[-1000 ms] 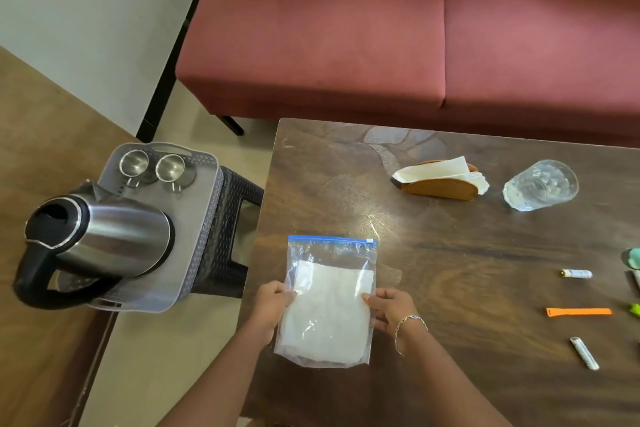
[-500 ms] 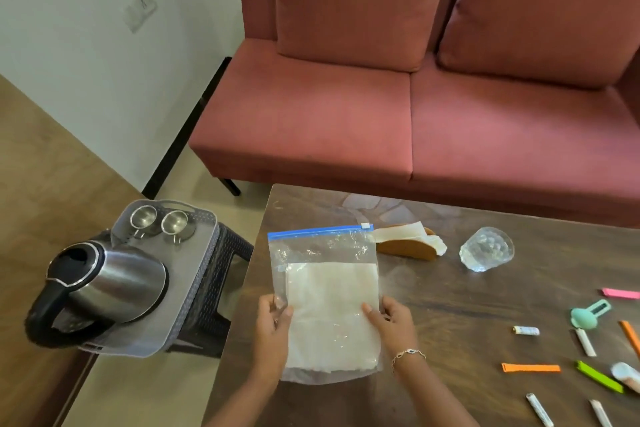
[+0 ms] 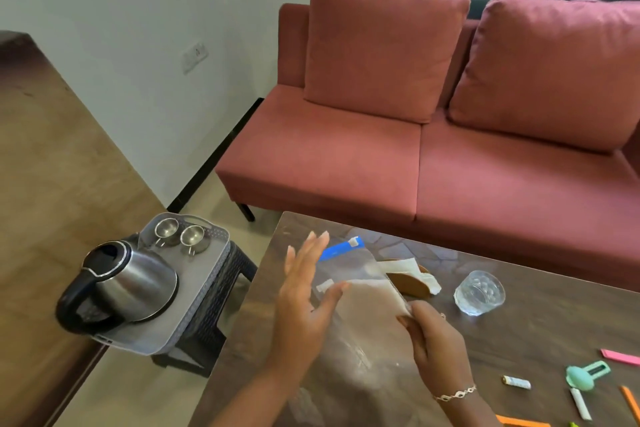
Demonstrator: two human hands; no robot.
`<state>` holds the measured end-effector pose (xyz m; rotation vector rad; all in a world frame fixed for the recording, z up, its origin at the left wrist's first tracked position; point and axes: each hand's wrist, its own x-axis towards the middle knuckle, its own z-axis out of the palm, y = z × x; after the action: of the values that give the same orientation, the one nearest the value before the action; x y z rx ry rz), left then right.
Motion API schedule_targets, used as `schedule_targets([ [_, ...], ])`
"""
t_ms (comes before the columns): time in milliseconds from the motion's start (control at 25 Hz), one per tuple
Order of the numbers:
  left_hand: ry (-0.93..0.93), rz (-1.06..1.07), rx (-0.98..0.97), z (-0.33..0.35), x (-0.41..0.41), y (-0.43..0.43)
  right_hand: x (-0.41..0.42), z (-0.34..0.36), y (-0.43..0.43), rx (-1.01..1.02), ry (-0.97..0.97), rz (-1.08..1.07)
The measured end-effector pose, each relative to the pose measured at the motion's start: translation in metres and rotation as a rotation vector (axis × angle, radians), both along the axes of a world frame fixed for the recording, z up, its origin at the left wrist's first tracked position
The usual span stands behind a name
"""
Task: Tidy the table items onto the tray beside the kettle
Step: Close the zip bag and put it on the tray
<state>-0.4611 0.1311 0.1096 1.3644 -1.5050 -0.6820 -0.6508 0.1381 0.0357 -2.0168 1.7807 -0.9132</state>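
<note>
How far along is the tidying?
Barely begun. The tray holds only the kettle and two small metal cups; no table item has joined them. The right hand holds the zip bag above the table, the left hand open beside it. The glass, napkin holder and small items remain.

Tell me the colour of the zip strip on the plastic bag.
Blue, with a small white slider tab; the zip strip shows in the head view, above the left hand.
</note>
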Motion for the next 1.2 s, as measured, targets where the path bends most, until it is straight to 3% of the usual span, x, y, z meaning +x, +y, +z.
schedule_targets([
  [160,0.017,-0.063,-0.015,0.013,-0.009,-0.016,-0.004,0.010,0.008,-0.105,0.095,0.057],
  [360,0.011,-0.004,-0.002,0.008,-0.006,-0.023,-0.006,0.020,0.011,-0.052,-0.009,0.067],
  [600,-0.090,-0.100,0.007,0.010,-0.016,-0.011,0.013,0.054,-0.004,-0.069,-0.422,0.121],
  [1000,-0.194,-0.161,-0.004,0.021,-0.021,-0.005,0.033,0.072,-0.015,-0.113,-0.615,0.134],
  [1200,-0.191,-0.198,-0.053,0.035,-0.020,-0.024,0.036,0.085,-0.029,-0.030,-0.899,0.141],
])
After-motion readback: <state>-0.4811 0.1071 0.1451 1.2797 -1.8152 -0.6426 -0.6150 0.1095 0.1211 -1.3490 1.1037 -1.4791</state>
